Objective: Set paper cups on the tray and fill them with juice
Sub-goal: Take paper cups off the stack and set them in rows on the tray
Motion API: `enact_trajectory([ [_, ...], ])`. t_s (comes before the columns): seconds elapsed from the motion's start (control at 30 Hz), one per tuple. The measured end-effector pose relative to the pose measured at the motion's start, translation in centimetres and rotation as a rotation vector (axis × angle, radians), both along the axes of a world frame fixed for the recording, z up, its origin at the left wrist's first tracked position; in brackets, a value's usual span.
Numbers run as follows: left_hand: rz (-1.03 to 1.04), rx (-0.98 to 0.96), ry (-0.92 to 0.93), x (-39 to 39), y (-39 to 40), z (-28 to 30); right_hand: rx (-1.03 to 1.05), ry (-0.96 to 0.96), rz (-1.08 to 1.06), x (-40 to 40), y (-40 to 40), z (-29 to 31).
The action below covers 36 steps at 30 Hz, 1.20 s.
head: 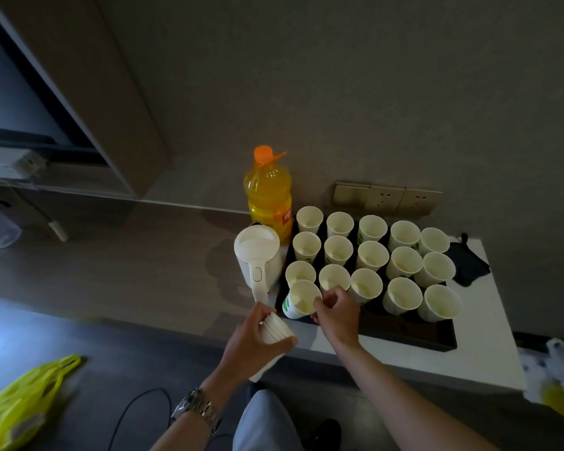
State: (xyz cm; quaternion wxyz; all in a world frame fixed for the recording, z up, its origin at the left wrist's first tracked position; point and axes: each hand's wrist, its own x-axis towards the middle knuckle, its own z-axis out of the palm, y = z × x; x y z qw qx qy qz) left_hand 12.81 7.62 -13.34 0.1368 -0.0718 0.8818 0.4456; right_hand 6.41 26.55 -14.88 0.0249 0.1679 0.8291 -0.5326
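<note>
A dark tray (414, 336) lies on the white counter and carries several upright white paper cups (372, 255) in rows. My right hand (337, 312) pinches the rim of one tilted paper cup (298, 301) at the tray's front left corner. My left hand (258, 340) grips a stack of nested paper cups (277, 328) just off the counter's front edge. A capped orange juice bottle (269, 196) stands behind the tray's left end.
A white electric kettle (258, 255) stands left of the tray, its handle toward me. Wall sockets (385, 196) sit behind the cups. A dark cloth (469, 262) lies at the right. Yellow plastic bags lie on the floor, one at the left (20, 405) and one at the right (560, 398).
</note>
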Motion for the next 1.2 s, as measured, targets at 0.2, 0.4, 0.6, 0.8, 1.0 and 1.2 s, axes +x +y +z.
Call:
enact_trajectory([
  [0.2,0.009,0.019,-0.006,-0.2,0.0,-0.2,0.207,0.148,0.074,0.1,-0.8,0.2],
  [0.4,-0.002,0.023,-0.014,-0.3,-0.3,-0.4,0.181,0.104,0.052,-0.6,-1.5,-0.5],
  [0.6,-0.007,0.02,-0.026,-0.4,-0.4,-0.3,0.16,0.028,0.028,-0.6,-2.1,-1.2],
  [0.8,-0.003,0.023,-0.019,-0.5,-0.3,-0.2,0.124,-0.031,0.046,-0.9,-2.5,-1.3],
  [1.0,-0.033,0.041,0.017,-1.2,0.4,0.1,0.15,-0.049,0.038,-0.1,-1.5,-0.7],
  [1.2,-0.111,0.06,0.119,-2.0,1.9,1.2,0.099,-0.093,0.253,1.7,0.4,2.1],
])
